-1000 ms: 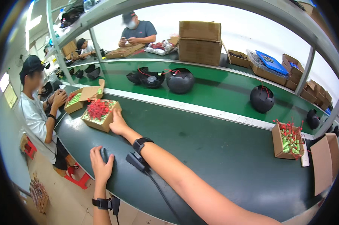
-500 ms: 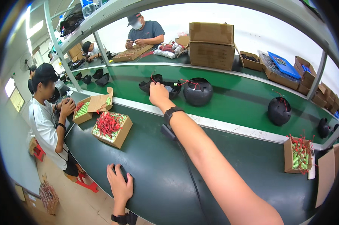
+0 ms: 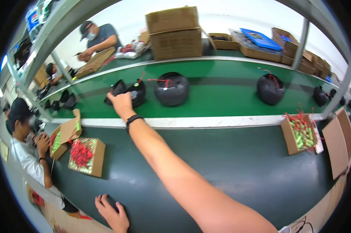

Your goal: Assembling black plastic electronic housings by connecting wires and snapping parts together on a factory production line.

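Note:
My right hand [image 3: 122,104] reaches across to the green conveyor belt, its fingers closed at the near edge of a black half-shell [image 3: 118,87]; the grip is partly hidden. Beside it, to the right, sits another black shell [image 3: 138,94] with a red wire and a small green part on it. A rounder black shell [image 3: 171,89] with red wires stands further right. Near the front edge of the dark workbench, my left hand [image 3: 112,214] lies palm down with its fingers apart, holding nothing.
A cardboard box of green cells with red wires [image 3: 98,159] stands on the bench at left, a similar box [image 3: 288,134] at right. More black shells [image 3: 270,90] sit along the belt. One person works at left [image 3: 26,155], another [image 3: 105,37] across the belt.
The view has swung right and the bench objects appear further left. My right hand stays at the black shells on the belt. My left hand still rests on the bench.

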### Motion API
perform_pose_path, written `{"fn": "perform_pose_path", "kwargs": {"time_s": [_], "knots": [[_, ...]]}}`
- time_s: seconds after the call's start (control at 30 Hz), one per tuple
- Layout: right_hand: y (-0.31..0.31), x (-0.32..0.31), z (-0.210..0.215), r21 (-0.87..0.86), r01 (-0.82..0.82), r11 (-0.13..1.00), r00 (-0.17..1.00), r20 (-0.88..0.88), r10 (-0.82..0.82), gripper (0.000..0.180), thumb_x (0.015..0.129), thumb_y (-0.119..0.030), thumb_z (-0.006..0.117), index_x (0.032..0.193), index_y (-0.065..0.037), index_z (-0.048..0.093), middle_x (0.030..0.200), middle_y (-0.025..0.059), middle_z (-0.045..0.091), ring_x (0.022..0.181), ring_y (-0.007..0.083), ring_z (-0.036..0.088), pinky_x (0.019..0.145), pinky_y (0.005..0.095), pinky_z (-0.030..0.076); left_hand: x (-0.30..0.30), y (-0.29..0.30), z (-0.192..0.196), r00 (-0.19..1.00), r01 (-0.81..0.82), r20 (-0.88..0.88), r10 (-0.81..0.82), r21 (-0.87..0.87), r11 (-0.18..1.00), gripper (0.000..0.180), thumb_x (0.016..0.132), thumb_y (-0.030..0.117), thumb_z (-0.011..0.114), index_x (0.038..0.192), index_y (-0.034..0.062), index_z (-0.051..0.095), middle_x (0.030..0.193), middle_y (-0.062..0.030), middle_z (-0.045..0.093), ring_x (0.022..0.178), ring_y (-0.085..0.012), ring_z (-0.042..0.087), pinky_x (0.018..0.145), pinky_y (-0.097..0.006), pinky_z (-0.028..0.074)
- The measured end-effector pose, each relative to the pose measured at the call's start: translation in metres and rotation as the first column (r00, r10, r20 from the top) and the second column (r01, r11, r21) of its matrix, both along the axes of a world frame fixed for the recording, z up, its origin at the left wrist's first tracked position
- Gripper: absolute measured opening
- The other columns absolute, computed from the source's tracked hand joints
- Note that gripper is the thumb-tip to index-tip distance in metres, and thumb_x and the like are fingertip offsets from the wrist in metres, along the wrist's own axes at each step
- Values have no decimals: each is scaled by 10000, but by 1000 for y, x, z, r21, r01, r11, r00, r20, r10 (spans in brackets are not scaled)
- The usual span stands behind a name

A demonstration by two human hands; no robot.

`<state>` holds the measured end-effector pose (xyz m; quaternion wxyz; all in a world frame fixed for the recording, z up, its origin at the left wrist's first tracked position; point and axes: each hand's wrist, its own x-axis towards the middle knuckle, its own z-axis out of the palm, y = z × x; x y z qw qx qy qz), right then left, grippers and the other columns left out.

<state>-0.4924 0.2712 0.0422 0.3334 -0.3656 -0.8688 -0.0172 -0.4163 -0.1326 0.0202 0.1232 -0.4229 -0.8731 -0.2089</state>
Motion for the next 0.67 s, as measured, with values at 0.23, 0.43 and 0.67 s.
{"fn": "perform_pose_path", "kwargs": {"time_s": [0.23, 0.43, 0.67], "knots": [[17, 22, -1, 92, -65, 994, 995, 83, 58, 119, 841, -166, 500, 860, -167, 618, 698, 59, 661, 692, 227, 670, 533, 370, 466, -3, 4, -8, 998, 49, 36, -49, 16, 999, 431, 757, 69, 515, 1171, -28, 442, 1214, -236, 390, 1176, -405, 373, 1009, -455, 277], [1, 79, 14, 233, -215, 948, 975, -7, 223, 140, 801, -157, 526, 920, -182, 596, 668, 102, 639, 627, 271, 664, 510, 441, 492, -4, 4, -1, 998, -32, 60, 29, 46, 998, 441, 734, 152, 586, 1134, -8, 490, 1252, -261, 403, 1209, -422, 364, 1003, -481, 296], [-74, 201, 76, -39, -494, 869, 799, 375, 471, 281, 798, -220, 648, 1028, -135, 512, 856, 156, 647, 822, 355, 626, 670, 462, 491, -2, 7, -4, 1000, -1, 15, 0, 107, 994, 461, 735, 194, 598, 1132, -16, 493, 1203, -264, 416, 1204, -446, 356, 997, -495, 309]]}}
